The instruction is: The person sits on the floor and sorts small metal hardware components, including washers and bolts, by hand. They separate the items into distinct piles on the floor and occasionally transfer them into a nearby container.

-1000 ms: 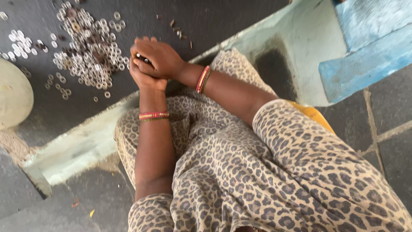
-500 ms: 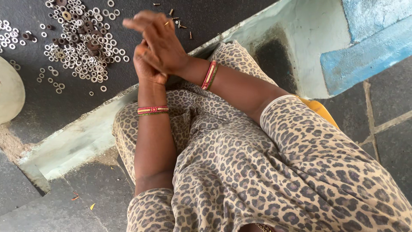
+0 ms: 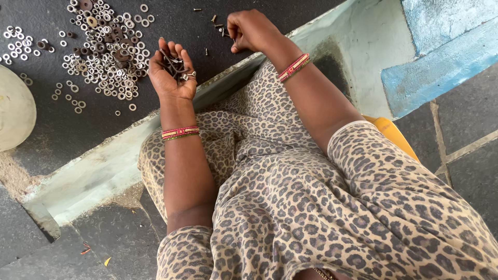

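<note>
My left hand is turned palm up and cups several dark screws with a washer or two among them. It hovers beside a wide heap of metal washers spread on the dark slab. My right hand has reached out to several loose small screws at the slab's far side, fingers curled and pinched down among them. Whether it grips one is hidden by the fingers. Both wrists wear red and green bangles.
A smaller patch of washers lies at the far left, above a pale round object. The slab has a pale painted raised edge. A blue painted block stands at the right. My lap in leopard-print cloth fills the foreground.
My hands were clasped together over the slab's edge. They have parted: the left opened palm up with screws in it, and the right swung away to the loose screws.
</note>
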